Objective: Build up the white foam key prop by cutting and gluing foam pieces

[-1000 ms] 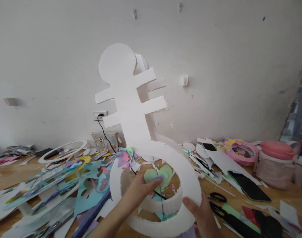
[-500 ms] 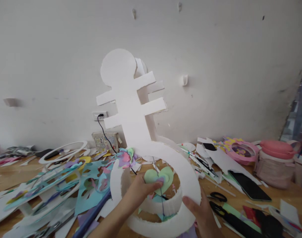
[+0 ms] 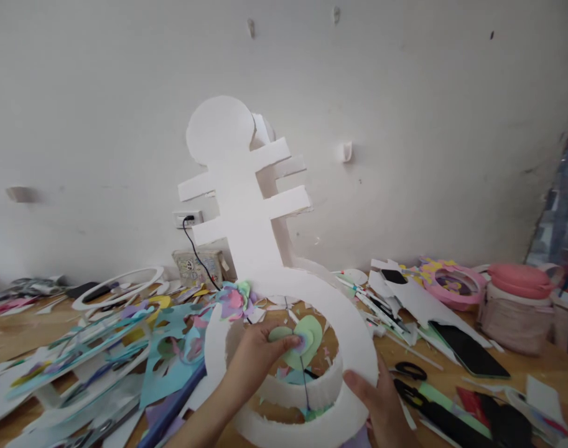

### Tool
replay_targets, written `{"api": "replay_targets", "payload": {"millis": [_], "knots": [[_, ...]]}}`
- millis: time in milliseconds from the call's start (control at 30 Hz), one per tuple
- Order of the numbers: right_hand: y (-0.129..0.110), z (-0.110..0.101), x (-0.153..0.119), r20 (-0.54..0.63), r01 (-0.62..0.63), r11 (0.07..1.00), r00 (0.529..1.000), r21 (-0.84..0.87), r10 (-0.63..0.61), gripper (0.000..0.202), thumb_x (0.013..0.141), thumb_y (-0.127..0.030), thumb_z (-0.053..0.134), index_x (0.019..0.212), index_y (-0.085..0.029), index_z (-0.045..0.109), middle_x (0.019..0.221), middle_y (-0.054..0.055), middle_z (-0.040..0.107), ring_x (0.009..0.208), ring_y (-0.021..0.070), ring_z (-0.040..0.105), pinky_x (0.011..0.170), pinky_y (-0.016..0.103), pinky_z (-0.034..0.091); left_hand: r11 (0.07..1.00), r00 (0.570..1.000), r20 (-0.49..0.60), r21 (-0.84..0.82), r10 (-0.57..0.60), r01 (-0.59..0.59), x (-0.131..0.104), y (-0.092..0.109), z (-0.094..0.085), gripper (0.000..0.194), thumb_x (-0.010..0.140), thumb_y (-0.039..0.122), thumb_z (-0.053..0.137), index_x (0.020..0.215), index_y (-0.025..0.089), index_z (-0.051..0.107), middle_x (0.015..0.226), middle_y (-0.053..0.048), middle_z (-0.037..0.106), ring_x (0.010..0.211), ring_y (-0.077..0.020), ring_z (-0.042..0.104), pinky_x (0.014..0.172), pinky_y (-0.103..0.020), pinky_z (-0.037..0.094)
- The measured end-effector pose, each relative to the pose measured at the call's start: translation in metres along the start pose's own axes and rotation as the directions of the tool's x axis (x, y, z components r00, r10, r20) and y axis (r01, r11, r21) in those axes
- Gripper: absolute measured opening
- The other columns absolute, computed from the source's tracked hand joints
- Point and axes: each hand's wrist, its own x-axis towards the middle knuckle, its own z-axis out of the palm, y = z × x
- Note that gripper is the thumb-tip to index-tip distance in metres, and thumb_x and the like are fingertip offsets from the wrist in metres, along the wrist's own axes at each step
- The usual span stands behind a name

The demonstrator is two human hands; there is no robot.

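A large white foam frame (image 3: 251, 211), with a round top, side bars and a ring at its lower end, leans up before me. Inside the ring, a light green paper heart (image 3: 311, 335) with a small purple centre hangs on a thin dark string. My left hand (image 3: 265, 348) pinches that heart between thumb and fingers. On the ring's right side, my right hand (image 3: 377, 392) grips the foam edge, thumb in front and fingers mostly hidden behind. A pastel paper flower (image 3: 237, 300) with a pink middle sits at the ring's upper left.
Teal cut-out sheets (image 3: 169, 348), scissors (image 3: 97, 430) and a white oval ring (image 3: 120, 288) lie left. To the right are markers (image 3: 381, 311), a phone (image 3: 468, 348), a black-handled tool (image 3: 437, 410), a pink ring (image 3: 451, 283) and a pink bag (image 3: 517, 311).
My left hand has turned the heart on its string, so it now tilts with its right lobe higher. The foam frame has shifted very slightly left; my right hand keeps its hold.
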Motion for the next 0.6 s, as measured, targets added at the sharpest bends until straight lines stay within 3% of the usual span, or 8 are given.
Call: {"api": "replay_targets", "payload": {"millis": [133, 467, 533, 600], "knots": [[-0.0015, -0.0003, 0.0011, -0.019, -0.002, 1.0, 1.0, -0.017, 0.002, 0.072, 0.055, -0.048, 0.085, 0.12, -0.024, 0.065, 0.099, 0.008, 0.074, 0.079, 0.0273, 0.067, 0.056, 0.029, 0.049, 0.999, 0.999, -0.052, -0.04, -0.011, 0.009, 0.0026, -0.0033, 0.0044, 0.035, 0.057, 0.051, 0.071, 0.063, 0.02, 0.057, 0.053, 0.003, 0.054, 0.052, -0.0148, 0.049, 0.054, -0.026, 0.037], [-0.001, -0.0018, 0.0026, -0.033, 0.011, 0.999, 0.999, -0.051, -0.012, 0.075, 0.055, -0.05, 0.085, 0.122, -0.022, 0.064, 0.079, 0.006, 0.073, 0.067, 0.0261, 0.066, 0.05, 0.029, 0.05, 0.999, 0.997, -0.081, -0.049, -0.019, 0.015, -0.0021, -0.0009, 0.0038, 0.041, 0.056, 0.052, 0.071, 0.054, 0.023, 0.043, 0.046, 0.007, 0.043, 0.045, -0.0105, 0.039, 0.047, -0.023, 0.027], [0.0, -0.0019, 0.0032, -0.042, 0.001, 0.999, 0.999, -0.035, -0.002, 0.075, 0.056, -0.049, 0.085, 0.123, -0.022, 0.064, 0.081, 0.007, 0.073, 0.069, 0.0274, 0.068, 0.05, 0.029, 0.05, 0.999, 0.998, -0.07, -0.046, 0.003, -0.006, -0.0004, -0.0028, 0.0036, 0.038, 0.058, 0.05, 0.073, 0.057, 0.022, 0.047, 0.05, 0.005, 0.048, 0.049, -0.0125, 0.044, 0.05, -0.024, 0.032], [-0.0004, -0.0011, 0.0044, -0.041, 0.006, 1.0, 0.999, -0.015, -0.006, 0.073, 0.056, -0.05, 0.085, 0.12, -0.022, 0.064, 0.079, 0.007, 0.073, 0.071, 0.0291, 0.069, 0.05, 0.031, 0.052, 0.994, 0.999, -0.034, -0.103, 0.033, -0.037, -0.0012, -0.0014, 0.0036, 0.036, 0.061, 0.05, 0.073, 0.073, 0.019, 0.059, 0.064, 0.0, 0.061, 0.061, -0.0177, 0.055, 0.059, -0.027, 0.041]]}}
